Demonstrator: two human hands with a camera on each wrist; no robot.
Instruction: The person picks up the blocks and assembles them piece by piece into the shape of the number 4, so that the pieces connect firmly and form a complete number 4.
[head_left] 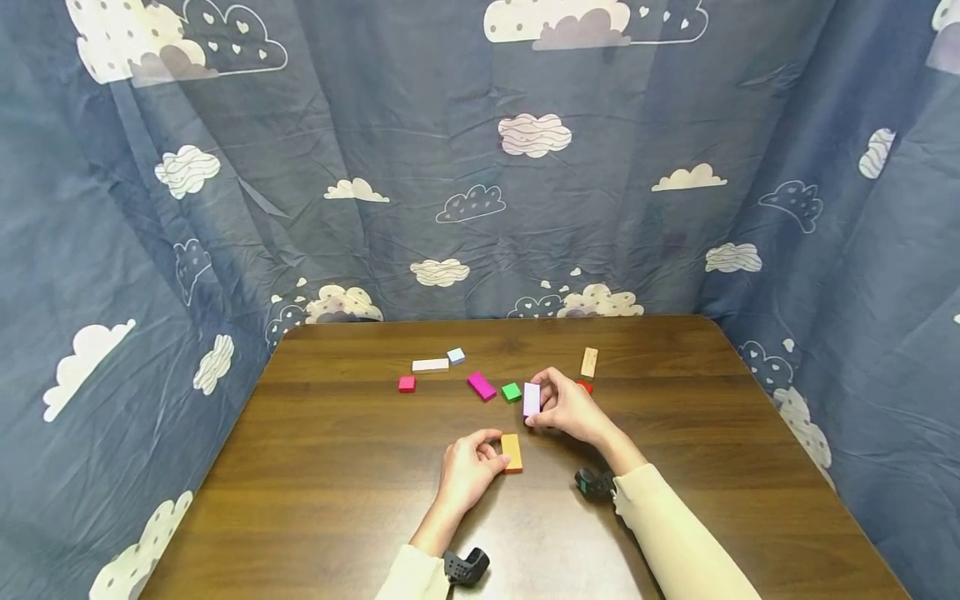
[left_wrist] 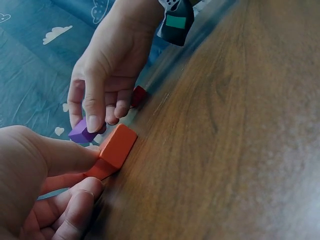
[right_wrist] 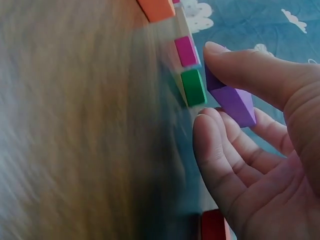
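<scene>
- Left hand (head_left: 463, 471) pinches orange block (head_left: 512, 454), midway between surface's (head_left: 337, 500) side edges
- Right hand (head_left: 566, 408) pinches purple block (head_left: 532, 400) — nearer far edge
- Looks early: two gripped, other blocks (head_left: 482, 386) unheld — none stacked

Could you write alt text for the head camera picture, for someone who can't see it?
A person's left hand pinches an orange block and their right hand a purple block, at a brown wooden table. A green block, a magenta block and others lie nearby; a blue cloud-patterned curtain hangs behind.
</scene>
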